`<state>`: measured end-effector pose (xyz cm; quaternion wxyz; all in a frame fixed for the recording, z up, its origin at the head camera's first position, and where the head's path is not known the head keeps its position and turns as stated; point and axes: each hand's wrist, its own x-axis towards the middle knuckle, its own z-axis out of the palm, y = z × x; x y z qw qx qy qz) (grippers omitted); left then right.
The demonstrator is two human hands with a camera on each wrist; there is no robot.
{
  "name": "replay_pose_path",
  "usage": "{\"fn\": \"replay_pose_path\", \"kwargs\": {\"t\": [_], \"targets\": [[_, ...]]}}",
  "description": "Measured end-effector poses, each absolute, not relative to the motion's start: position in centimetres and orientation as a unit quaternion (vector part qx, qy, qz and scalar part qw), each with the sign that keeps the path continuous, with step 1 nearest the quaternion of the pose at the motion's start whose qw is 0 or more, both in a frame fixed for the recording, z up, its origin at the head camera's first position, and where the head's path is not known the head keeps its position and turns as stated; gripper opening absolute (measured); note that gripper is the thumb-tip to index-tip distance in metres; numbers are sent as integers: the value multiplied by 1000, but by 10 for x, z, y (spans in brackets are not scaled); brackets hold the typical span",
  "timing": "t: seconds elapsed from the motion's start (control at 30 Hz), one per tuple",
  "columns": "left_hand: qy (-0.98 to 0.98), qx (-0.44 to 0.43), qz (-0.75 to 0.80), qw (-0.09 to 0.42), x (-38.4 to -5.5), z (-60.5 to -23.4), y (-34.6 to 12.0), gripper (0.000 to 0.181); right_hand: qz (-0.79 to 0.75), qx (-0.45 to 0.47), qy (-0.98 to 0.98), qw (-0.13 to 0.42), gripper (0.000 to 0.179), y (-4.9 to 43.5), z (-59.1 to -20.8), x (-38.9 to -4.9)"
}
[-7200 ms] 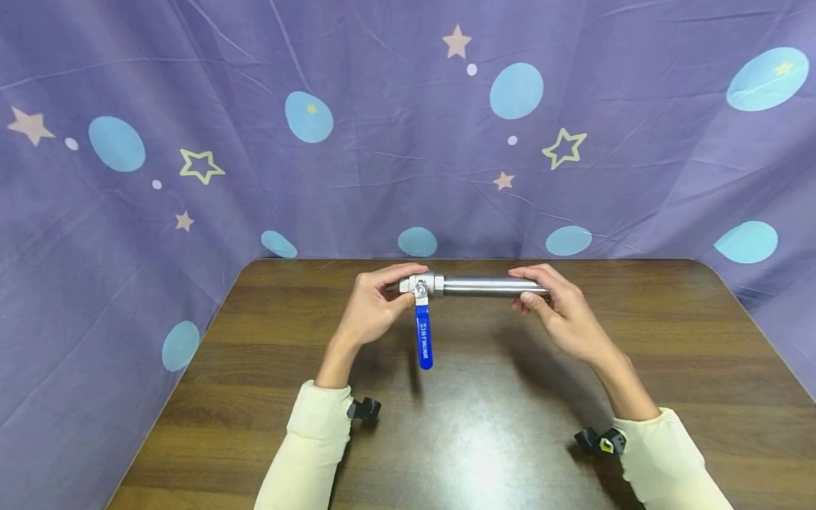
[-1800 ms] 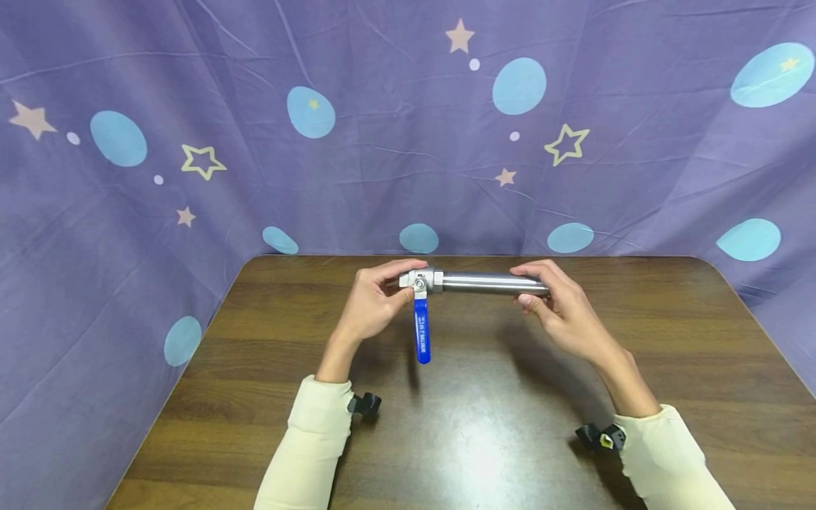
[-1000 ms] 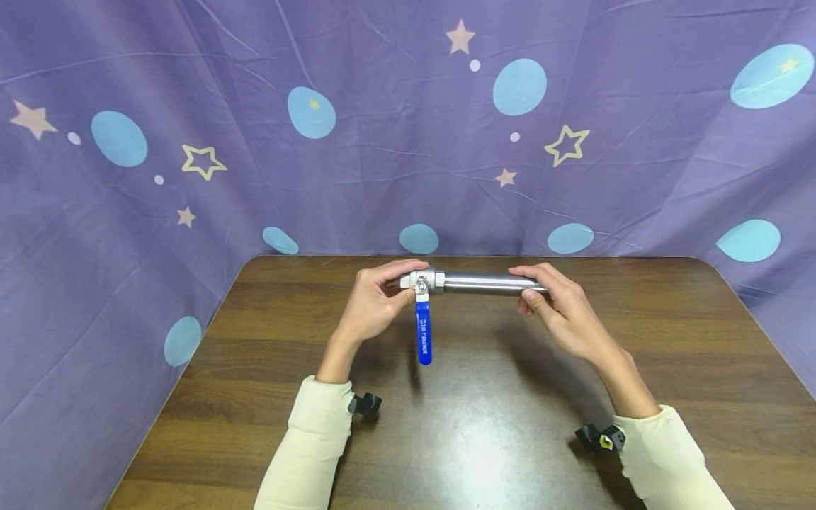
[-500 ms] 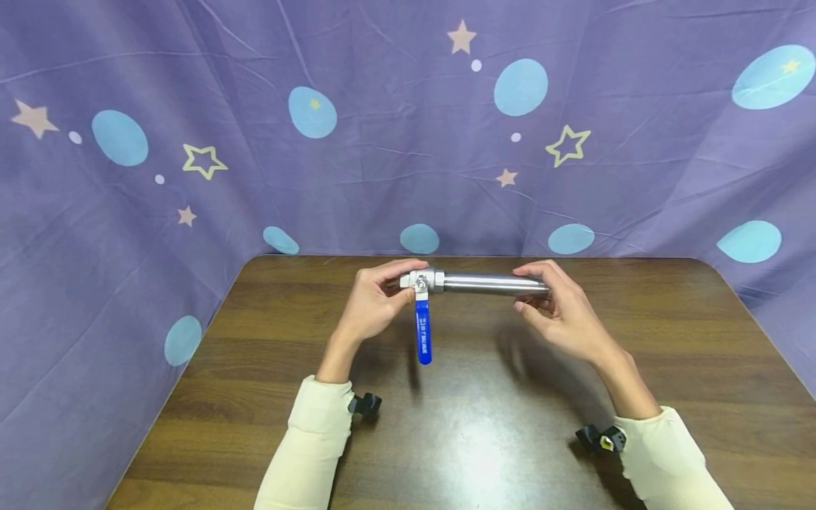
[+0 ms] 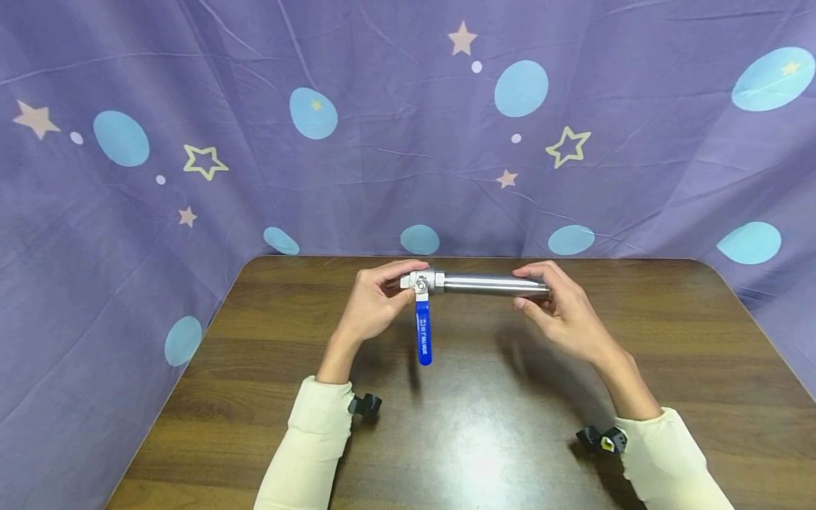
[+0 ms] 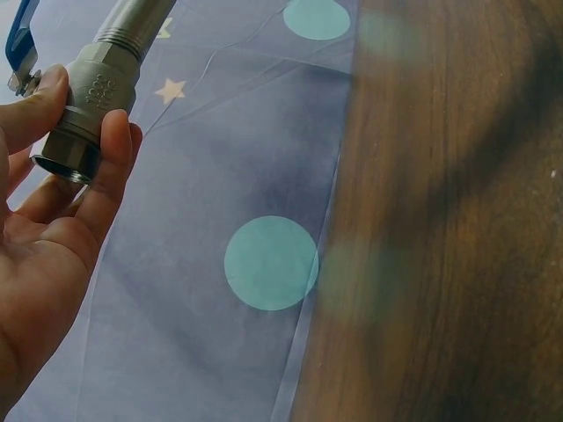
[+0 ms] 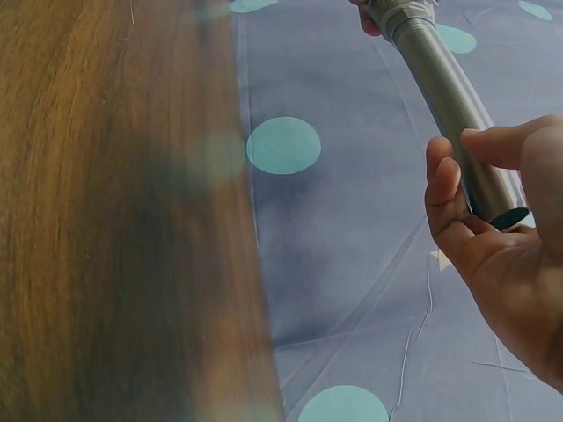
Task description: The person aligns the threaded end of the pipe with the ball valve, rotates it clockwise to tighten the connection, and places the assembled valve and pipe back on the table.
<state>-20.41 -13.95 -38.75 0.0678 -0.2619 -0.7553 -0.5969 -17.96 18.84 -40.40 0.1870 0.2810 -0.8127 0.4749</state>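
My left hand (image 5: 375, 306) grips a silver ball valve (image 6: 98, 83) by its body, thumb on the near side and fingers behind. From the valve a blue lever handle (image 5: 423, 333) points toward me, with white lettering on it. A shiny steel pipe (image 5: 484, 283) runs to the right from the valve's hex end, the two joined in one line and held level above the table. At the pipe's right end my right hand (image 5: 567, 312) holds it between thumb and fingers. In the right wrist view the pipe's open end shows by the palm.
A brown wood-grain table (image 5: 287, 425) lies under both hands, with their shadows on it. Behind and to the left hangs a purple curtain (image 5: 382, 142) with stars and blue ovals. Black camera mounts (image 5: 365, 405) sit at both wrists.
The left hand keeps its hold on the valve with hardly any movement. The right thumb and fingers have shifted repeatedly about the pipe's end; the lever still points toward me.
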Motion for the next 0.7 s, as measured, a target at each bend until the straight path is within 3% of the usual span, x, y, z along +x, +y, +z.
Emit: {"fn": "replay_pose_path", "kwargs": {"t": [0.37, 0.7], "targets": [[-755, -263, -597, 70, -203, -387, -140, 48, 513, 272, -802, 138, 40, 190, -403, -179], [-754, -270, -594, 77, -204, -387, -139, 48, 492, 269, -816, 139, 36, 192, -403, -181]]}}
